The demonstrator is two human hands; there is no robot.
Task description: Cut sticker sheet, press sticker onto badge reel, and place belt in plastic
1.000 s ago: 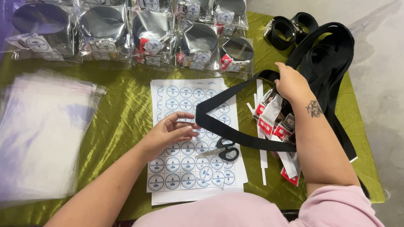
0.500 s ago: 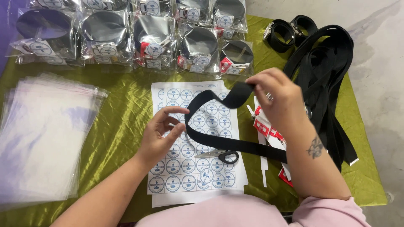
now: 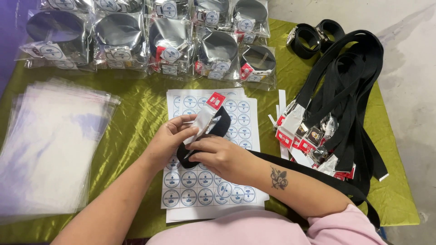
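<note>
Over the sticker sheet point(image 3: 213, 181) on the green cloth point(image 3: 136, 109), left hand point(image 3: 170, 140) and right hand point(image 3: 218, 156) both clamped on a black belt point(image 3: 218, 127) with wrapped buckle, loose belts point(image 3: 345, 90) lying well apart.

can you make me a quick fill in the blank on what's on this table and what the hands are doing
1. Both hands, left hand and right hand, hold a ____ belt over the sticker sheet.
2. The tablecloth is ____ in colour.
3. The stack of clear bags lies on the person's ____ side.
4. The stickers on the sheet are ____ in shape.

Missing words: black; green; left; round
</note>
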